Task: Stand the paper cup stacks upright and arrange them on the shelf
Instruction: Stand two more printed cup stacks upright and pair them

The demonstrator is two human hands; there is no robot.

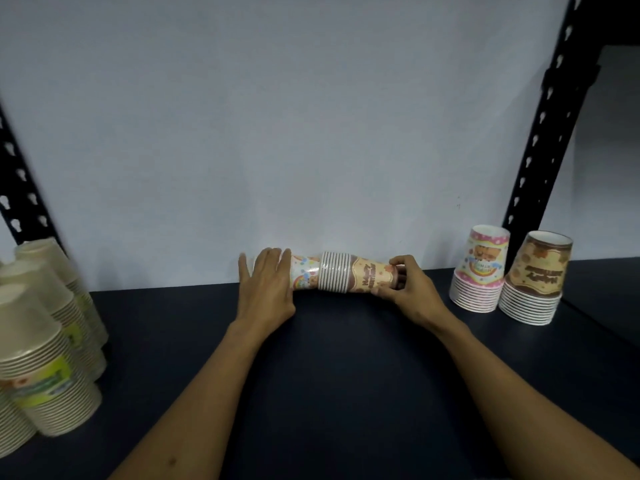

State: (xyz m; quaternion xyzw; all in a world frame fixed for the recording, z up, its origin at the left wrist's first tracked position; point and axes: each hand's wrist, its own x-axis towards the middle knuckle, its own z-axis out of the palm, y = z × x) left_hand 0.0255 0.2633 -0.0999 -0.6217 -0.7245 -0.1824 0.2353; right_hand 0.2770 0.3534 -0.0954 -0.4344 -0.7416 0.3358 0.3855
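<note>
On the dark shelf [346,358], against the white back wall, two printed paper cup stacks [337,276] lie on their sides, rims meeting. The left hand [266,289] lies flat-fingered over and hides the rainbow-printed end, while the right hand [408,285] curls around the brown end. Beige cup stacks [41,348] at the left edge are blurred and cut off.

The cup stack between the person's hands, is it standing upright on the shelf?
No, the cup stack lies on its side along the shelf, held at its ends by the left hand and right hand.
</note>
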